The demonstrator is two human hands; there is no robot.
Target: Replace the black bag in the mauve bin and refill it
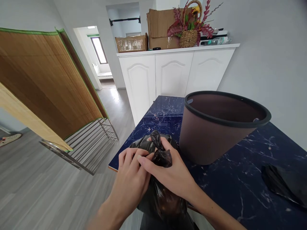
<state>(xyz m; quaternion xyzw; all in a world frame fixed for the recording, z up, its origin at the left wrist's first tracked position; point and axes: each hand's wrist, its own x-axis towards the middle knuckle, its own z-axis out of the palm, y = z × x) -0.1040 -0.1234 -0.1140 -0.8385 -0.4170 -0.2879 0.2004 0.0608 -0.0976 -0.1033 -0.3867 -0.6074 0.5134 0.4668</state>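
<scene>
Two bare hands meet at the twisted neck of a black plastic bag [168,199] beside a dark blue, marble-patterned table [230,182], seen from my remote viewpoint. My right hand [171,169] reaches in from the lower right, back of the hand upward, its fingers and thumb wrapped around the gathered plastic and its thumb stretched leftward over the other hand's fingertips. My left hand [131,169] comes up from the lower left, knuckles raised and fingers bent in against the neck; its thumb is hidden, so I cannot tell whether it pinches the plastic. The bag's crumpled top pokes up between the hands, while its bulk spreads beneath and beyond them and below my right wrist. An upright brown bin [206,137] with a black rim stands just right of the bag, and a loose piece of black plastic [284,185] lies farther right
</scene>
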